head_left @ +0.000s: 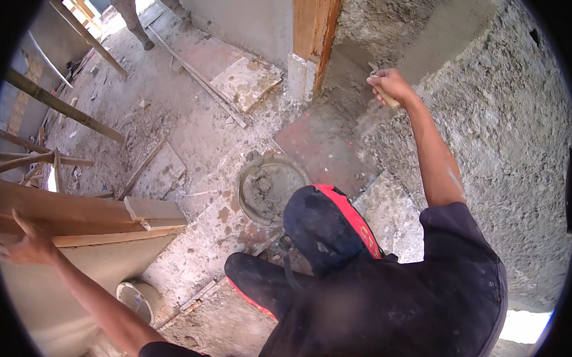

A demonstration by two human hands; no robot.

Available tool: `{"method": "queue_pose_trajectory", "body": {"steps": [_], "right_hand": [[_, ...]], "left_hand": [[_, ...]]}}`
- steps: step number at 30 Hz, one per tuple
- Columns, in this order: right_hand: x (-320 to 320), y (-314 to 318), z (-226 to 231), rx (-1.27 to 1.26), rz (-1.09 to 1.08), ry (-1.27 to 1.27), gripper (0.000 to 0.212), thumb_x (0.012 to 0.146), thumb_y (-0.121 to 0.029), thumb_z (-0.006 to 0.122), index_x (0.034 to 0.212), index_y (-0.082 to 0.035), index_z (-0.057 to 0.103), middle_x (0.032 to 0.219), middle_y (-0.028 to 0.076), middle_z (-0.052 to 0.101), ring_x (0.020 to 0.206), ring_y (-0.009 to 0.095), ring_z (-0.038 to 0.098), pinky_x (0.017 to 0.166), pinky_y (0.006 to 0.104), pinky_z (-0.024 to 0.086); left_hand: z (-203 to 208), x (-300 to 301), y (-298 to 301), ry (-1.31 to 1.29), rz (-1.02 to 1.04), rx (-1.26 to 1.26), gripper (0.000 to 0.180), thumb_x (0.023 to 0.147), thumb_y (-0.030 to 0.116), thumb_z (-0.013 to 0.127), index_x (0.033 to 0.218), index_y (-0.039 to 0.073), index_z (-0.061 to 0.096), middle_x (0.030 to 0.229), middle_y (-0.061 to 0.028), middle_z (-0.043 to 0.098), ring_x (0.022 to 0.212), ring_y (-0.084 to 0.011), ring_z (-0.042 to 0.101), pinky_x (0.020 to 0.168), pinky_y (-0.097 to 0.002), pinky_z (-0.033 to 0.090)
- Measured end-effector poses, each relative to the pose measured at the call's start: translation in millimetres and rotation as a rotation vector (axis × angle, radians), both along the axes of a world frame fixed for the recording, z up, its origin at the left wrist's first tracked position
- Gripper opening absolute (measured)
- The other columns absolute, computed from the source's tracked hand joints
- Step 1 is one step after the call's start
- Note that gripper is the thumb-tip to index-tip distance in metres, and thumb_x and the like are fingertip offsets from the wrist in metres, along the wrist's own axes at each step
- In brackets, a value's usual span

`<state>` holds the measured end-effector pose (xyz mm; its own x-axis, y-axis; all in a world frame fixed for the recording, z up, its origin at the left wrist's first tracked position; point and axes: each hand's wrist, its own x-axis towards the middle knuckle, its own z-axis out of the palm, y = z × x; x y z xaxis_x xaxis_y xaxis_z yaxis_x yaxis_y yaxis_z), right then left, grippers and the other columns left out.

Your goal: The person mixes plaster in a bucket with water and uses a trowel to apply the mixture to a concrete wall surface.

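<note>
My right hand (pixel 393 86) is closed around the pale handle of a trowel (pixel 387 99), up against the rough grey wall (pixel 489 141) beside a wooden door frame (pixel 316 25). The trowel's blade is hard to make out against the wet mortar. A smoother, darker band of mortar (pixel 445 39) runs up the wall nearby. My left hand (pixel 26 244) is stretched out to the far left, fingers apart, at a brown wooden frame (pixel 77 209); whether it rests on the wood I cannot tell. Between my arms, a round basin (pixel 240 199) of wet grey mortar (pixel 270 187) stands on the floor.
My bent knees are close to the basin. A white bucket (pixel 137 299) stands by the low wall at lower left. Bamboo poles (pixel 68 108), wooden strips (pixel 195 74) and flat boards (pixel 246 83) are about the dusty floor. Another person's legs (pixel 131 12) show at the top left.
</note>
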<state>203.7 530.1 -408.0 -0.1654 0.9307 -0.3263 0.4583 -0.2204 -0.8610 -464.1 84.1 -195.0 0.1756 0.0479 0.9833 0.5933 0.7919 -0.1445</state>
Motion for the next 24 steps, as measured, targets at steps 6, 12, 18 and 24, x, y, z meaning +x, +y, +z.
{"method": "queue_pose_trajectory", "body": {"steps": [6, 12, 18, 24], "right_hand": [[34.3, -117.3, -0.8, 0.337, -0.115, -0.066, 0.026, 0.092, -0.019, 0.062, 0.106, 0.003, 0.059, 0.07, 0.006, 0.059, 0.053, 0.013, 0.057, 0.044, 0.0291, 0.045], [-16.6, -187.9, -46.0, 0.261, 0.693, -0.637, 0.028, 0.09, -0.024, 0.062, 0.106, -0.002, 0.063, 0.089, 0.024, 0.067, 0.083, 0.043, 0.065, 0.073, 0.051, 0.05], [-84.2, -153.2, -77.8, 0.722, 0.934, -0.914, 0.022, 0.091, -0.023, 0.056, 0.093, -0.003, 0.065, 0.079, 0.022, 0.068, 0.08, 0.041, 0.067, 0.07, 0.0515, 0.052], [-115.6, -168.8, -107.0, 0.59, 1.3, -0.805, 0.024, 0.091, -0.024, 0.055, 0.099, -0.003, 0.065, 0.085, 0.021, 0.069, 0.082, 0.04, 0.068, 0.075, 0.0503, 0.053]], "left_hand": [[-312.7, 164.8, 13.4, -1.14, -0.61, -0.168, 0.045, 0.098, 0.031, 0.061, 0.127, -0.003, 0.059, 0.126, -0.0209, 0.061, 0.118, -0.0303, 0.056, 0.103, -0.0421, 0.043], [-516.2, 310.3, 53.7, -2.685, -1.393, 0.667, 0.076, 0.098, 0.056, 0.048, 0.147, 0.0, 0.036, 0.146, -0.0173, 0.045, 0.131, -0.0316, 0.047, 0.108, -0.0491, 0.038], [-483.6, 374.3, 108.1, -2.388, -1.07, 0.621, 0.064, 0.1, 0.044, 0.052, 0.138, -0.007, 0.046, 0.136, -0.0196, 0.053, 0.123, -0.0266, 0.052, 0.105, -0.0372, 0.04], [-468.2, 394.4, 124.9, -2.11, -1.087, 0.336, 0.054, 0.104, 0.038, 0.046, 0.134, -0.006, 0.053, 0.132, -0.0191, 0.058, 0.122, -0.0228, 0.052, 0.105, -0.0338, 0.038]]}}
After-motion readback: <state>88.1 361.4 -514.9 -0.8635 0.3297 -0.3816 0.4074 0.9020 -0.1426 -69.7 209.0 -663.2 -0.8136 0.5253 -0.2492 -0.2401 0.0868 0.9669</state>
